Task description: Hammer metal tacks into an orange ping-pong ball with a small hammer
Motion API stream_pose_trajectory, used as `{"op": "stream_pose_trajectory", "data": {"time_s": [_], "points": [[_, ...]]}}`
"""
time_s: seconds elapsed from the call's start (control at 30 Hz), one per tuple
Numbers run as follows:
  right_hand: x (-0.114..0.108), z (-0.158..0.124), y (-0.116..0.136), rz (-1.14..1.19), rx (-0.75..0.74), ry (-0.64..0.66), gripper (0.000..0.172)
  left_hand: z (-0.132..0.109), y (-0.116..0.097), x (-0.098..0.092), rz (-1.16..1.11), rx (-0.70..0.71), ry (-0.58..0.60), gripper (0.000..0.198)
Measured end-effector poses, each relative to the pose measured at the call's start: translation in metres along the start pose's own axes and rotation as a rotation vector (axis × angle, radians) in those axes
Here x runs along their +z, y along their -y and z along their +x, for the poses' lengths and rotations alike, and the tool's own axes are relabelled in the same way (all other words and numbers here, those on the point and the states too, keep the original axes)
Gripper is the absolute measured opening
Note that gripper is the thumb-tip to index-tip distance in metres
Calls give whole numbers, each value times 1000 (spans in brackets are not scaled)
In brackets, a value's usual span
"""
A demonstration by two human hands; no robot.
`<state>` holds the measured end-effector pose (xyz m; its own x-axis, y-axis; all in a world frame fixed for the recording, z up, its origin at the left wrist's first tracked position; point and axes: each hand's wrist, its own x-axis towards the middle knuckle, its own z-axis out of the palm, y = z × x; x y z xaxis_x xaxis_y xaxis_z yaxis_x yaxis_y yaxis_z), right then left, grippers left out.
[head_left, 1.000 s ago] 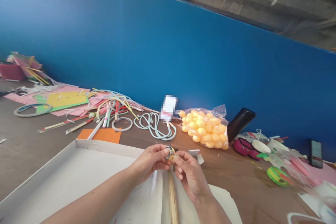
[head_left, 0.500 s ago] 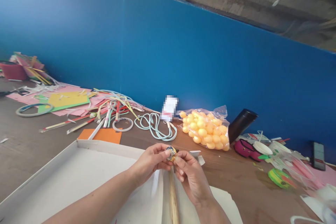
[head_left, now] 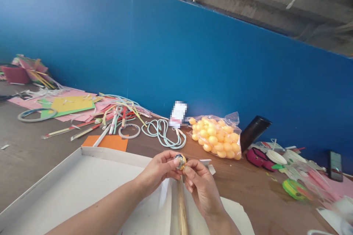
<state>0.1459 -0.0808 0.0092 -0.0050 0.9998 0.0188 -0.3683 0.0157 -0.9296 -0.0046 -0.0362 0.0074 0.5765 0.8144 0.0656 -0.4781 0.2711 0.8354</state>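
Between the fingertips of both hands is a small round shiny silver-and-yellow object (head_left: 180,161); its exact kind does not show. My left hand (head_left: 162,170) is closed on its left side, thumb across the silver face. My right hand (head_left: 200,183) pinches at its lower right edge, where the fingers hide what they touch. Below the hands a wooden stick (head_left: 181,205) runs toward me along the side of a white shallow box lid (head_left: 110,187). Pale paper (head_left: 234,211) lies right of the stick.
A clear bag of orange balls (head_left: 216,137) sits behind the hands, beside a tilted black cylinder (head_left: 255,132). A looped pale-blue lanyard (head_left: 162,136), coloured strips and paper sheets (head_left: 68,104) cover the left back. A green-yellow tape roll (head_left: 293,190) and phone (head_left: 335,165) lie right. A blue partition (head_left: 176,51) stands behind.
Both hands keep nearly the same hold on the small round object, which seems turned very slightly. The whole view has shifted a little.
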Motion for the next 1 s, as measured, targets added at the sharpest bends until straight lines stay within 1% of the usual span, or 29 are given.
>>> {"op": "stream_pose_trajectory", "data": {"time_s": [0.4,0.67,1.0], "points": [[0,0,1,17,1,15,11,-1,0,0,-33,-7,15,20],[-2,0,0,6,14,8,10,0,0,-1,-5,-19,7,20],[-3,1,1,-2,50,-15,14,-1,0,-2,40,-31,-7,20]]}}
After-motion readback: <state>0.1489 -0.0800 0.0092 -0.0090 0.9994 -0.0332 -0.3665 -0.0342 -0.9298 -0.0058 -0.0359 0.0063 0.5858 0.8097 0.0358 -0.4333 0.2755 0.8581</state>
